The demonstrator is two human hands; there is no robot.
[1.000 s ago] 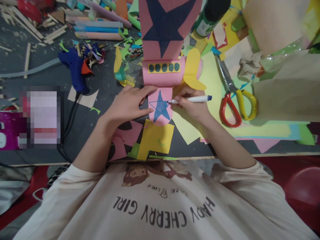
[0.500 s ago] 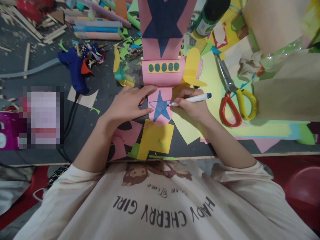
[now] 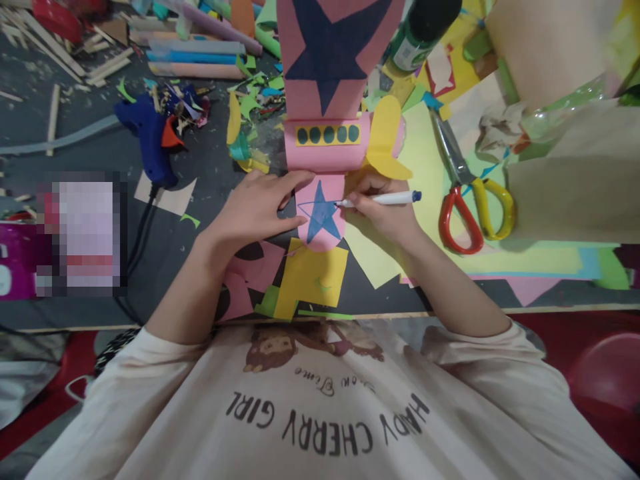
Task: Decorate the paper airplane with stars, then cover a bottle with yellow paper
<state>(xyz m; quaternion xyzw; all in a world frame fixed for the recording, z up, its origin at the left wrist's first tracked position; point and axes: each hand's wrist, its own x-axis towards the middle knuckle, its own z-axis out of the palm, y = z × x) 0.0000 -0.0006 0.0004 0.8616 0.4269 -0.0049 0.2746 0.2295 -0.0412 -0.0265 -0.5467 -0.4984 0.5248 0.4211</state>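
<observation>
A pink paper craft [image 3: 325, 160] lies in front of me, its rounded lower flap carrying a star outline [image 3: 320, 217] mostly filled with blue; the left point is still pink. My left hand [image 3: 265, 203] rests at the flap's left edge, thumb and forefinger spread and pressing on the paper. In my right hand [image 3: 383, 210] is a white marker [image 3: 395, 199] with a blue end, its tip at the star's right point. Above the flap, a yellow strip [image 3: 329, 135] with several dark green dots crosses a pink band. Higher up, a large dark blue star [image 3: 327, 50] shows on pink paper.
Scissors [image 3: 463, 180] with red and yellow handles lie right, beside a dark bottle [image 3: 417, 40]. To the left are a blue glue gun [image 3: 150, 140] with its cord and several markers [image 3: 200, 60]. Paper scraps [image 3: 315, 273] lie near the table's front edge.
The marker tip has shifted slightly left and up at the star's right point. The upper pink piece with the large star has tilted to the right. My left hand stays in place.
</observation>
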